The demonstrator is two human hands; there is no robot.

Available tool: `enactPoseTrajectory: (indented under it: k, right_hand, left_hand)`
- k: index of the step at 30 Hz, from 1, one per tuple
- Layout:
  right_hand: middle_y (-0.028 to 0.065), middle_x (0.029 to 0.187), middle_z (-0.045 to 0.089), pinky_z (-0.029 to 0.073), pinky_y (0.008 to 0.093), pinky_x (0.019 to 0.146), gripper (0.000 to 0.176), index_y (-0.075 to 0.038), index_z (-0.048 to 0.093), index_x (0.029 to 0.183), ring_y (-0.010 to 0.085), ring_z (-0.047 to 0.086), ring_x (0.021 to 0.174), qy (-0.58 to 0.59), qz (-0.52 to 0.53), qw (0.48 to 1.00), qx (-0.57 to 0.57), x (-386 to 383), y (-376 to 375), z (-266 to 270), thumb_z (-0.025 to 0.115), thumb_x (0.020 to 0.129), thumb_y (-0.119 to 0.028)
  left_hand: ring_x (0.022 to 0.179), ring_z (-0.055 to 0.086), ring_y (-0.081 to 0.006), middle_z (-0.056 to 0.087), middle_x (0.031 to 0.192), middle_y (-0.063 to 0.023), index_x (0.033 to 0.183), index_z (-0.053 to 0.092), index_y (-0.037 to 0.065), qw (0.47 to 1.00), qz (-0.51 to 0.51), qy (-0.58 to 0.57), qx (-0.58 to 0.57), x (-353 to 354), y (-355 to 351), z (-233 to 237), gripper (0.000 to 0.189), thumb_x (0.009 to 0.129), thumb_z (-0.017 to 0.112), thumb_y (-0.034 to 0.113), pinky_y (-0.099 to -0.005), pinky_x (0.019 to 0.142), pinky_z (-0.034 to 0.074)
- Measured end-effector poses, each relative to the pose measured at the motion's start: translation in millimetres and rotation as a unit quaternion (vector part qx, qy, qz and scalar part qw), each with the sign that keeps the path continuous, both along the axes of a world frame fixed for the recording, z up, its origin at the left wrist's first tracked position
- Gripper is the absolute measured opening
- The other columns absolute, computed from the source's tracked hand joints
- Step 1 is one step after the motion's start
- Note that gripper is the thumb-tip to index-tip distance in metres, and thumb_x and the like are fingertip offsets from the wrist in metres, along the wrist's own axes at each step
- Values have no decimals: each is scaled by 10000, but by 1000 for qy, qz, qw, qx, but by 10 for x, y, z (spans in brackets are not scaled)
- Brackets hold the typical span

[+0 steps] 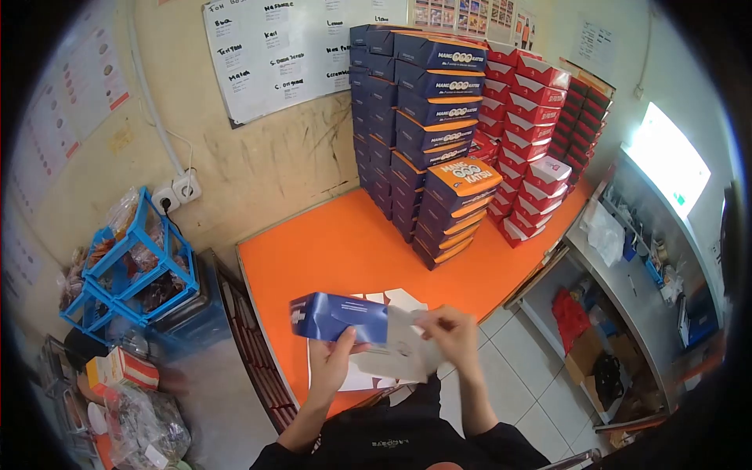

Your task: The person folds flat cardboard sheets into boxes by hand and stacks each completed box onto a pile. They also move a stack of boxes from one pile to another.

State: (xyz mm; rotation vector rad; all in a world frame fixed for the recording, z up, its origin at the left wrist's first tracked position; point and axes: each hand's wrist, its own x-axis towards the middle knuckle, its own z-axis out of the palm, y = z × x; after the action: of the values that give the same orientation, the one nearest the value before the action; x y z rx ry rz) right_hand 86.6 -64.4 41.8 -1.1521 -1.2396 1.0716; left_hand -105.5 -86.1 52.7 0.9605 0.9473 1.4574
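Note:
A partly folded blue carton (352, 315), with a grey inner side, is held over the near end of the orange table. My left hand (335, 366) grips its lower edge, thumb against the blue face. My right hand (454, 335) is closed on the grey flap at the carton's right, somewhat blurred. Beneath the carton lie flat white sheets with dark red patches (393, 298), mostly covered by the carton and my hands.
On the orange table (313, 239) stand tall stacks of blue boxes (439, 95) and red boxes (536, 106). Blue crates (141, 274) with packets are at the left. A grey shelf unit (619, 290) is at the right. A whiteboard (290, 55) hangs behind.

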Motion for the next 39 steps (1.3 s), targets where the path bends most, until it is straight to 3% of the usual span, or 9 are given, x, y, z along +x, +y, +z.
enactPoseTrajectory:
  k: [4,6,14,19,24,26,29,34,39]
  right_hand:
    - [73,607,564,439,251,473,79,2,672,805,144,558,514,0,-30,995,97,-146,-169,207,638,735,10]
    - [87,669,614,470,225,504,65,11,676,797,126,594,555,-365,-13,901,235,-412,-275,215,663,735,-5]
    - [83,809,647,479,259,608,167,-16,670,848,179,625,673,-124,84,986,78,-242,-276,109,705,686,-39]
    - [112,1079,596,419,339,841,221,-72,608,813,264,530,1053,-212,227,916,253,-45,57,327,753,661,-143]
    - [124,1125,572,448,334,800,259,-65,557,762,244,546,997,-235,296,906,188,306,255,294,777,630,-88]
    - [131,1094,588,453,332,774,228,-57,574,766,233,551,990,-182,318,921,130,449,264,386,762,638,-75]
    - [152,1044,613,445,309,733,96,-71,629,726,226,552,993,-101,431,878,182,371,129,504,716,685,-67]
    - [167,1143,575,445,375,848,152,-23,700,773,286,536,1039,14,530,822,208,380,288,425,678,743,-170]
    - [186,1341,376,281,374,1017,559,31,415,1258,302,348,1257,114,367,922,49,469,53,138,517,875,-364]
  left_hand:
    - [820,626,-161,609,942,-108,1016,517,-49,993,88,28,79,59,-10,23,176,861,523,33,-258,642,541]
    - [789,627,-152,616,874,-115,966,536,-54,956,40,273,97,77,30,-96,171,845,562,63,-249,609,514]
    - [854,543,-145,560,969,-80,1051,518,-37,982,27,158,103,68,-228,-374,244,847,577,81,-258,756,436]
    - [946,530,-159,538,1033,-58,1126,482,17,997,-65,-3,-27,28,-171,-322,282,856,528,87,-298,786,453]
    - [1014,508,-133,526,1103,-73,1193,435,16,868,-429,242,-59,-229,-139,-256,358,868,545,118,-279,881,398]
    - [1091,471,-158,485,1201,-111,1226,408,15,781,-526,224,252,-452,-182,156,521,793,659,160,-307,900,382]
    - [1197,392,-218,319,1359,-156,1368,246,39,854,-214,327,344,-628,-9,302,941,641,775,317,-350,963,338]
    - [1352,86,-287,5,1463,-174,1410,-31,42,816,-521,119,220,-120,188,-46,1342,454,821,442,-376,1080,117]
    - [1309,206,-298,188,1383,-169,1394,131,48,939,-334,18,78,-255,88,-67,1102,554,783,335,-393,1054,214]
